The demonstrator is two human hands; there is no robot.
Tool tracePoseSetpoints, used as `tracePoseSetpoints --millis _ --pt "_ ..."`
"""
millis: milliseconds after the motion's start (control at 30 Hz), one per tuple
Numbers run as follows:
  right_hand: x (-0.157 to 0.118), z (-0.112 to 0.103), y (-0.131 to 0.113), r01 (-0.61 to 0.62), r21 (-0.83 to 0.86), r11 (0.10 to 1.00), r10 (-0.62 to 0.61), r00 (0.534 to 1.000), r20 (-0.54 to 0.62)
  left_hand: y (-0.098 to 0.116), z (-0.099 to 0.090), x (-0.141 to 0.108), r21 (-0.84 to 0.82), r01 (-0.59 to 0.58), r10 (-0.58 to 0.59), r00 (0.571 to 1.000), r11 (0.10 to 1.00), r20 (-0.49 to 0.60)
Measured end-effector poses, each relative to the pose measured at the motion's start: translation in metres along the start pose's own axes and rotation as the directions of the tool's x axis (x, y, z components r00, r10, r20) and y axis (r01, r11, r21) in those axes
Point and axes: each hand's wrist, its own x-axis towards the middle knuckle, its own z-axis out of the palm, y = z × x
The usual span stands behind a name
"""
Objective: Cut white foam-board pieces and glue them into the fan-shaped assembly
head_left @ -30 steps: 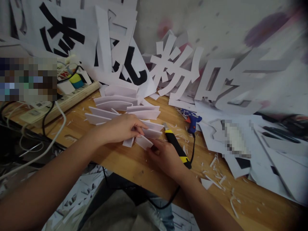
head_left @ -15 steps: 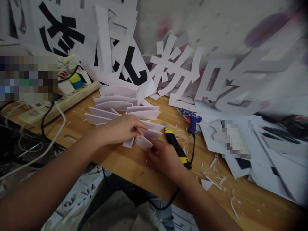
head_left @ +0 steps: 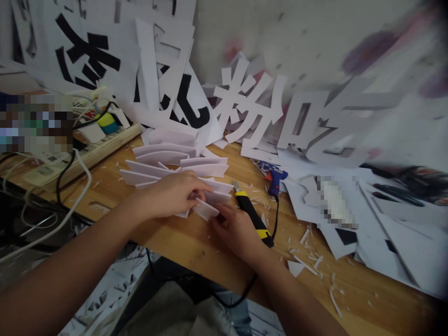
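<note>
A small white foam strip (head_left: 206,209) is pinched between both hands near the table's front edge. My left hand (head_left: 175,192) has thumb and fingers closed at its left end. At its right end, my right hand (head_left: 238,228) grips it between thumb and fingers. Behind my hands stands a white foam piece (head_left: 159,154) with several upright strips on it; my left hand hides part of it. A black and yellow utility knife (head_left: 252,212) lies just right of my right hand, and a blue glue gun (head_left: 275,177) is behind it.
Large cut-out white characters (head_left: 245,100) lean on the wall. White sheets (head_left: 381,224) and dark tools lie at the right. Foam scraps (head_left: 308,261) litter the wooden table (head_left: 175,240). A power strip (head_left: 42,170) with cables is at the left.
The whole view has shifted slightly. Both hands stay at the small strip, whose angle has changed a little, and my left hand's fingers have closed nearer its left end.
</note>
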Motion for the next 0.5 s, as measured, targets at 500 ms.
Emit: tracePoseSetpoints --millis 500 --pt "-0.016 -0.05 0.029 0.204 0.117 0.972 -0.159 0.937 -0.31 0.05 0.07 0.013 -0.107 0.058 -0.087 0.953 0.993 -0.29"
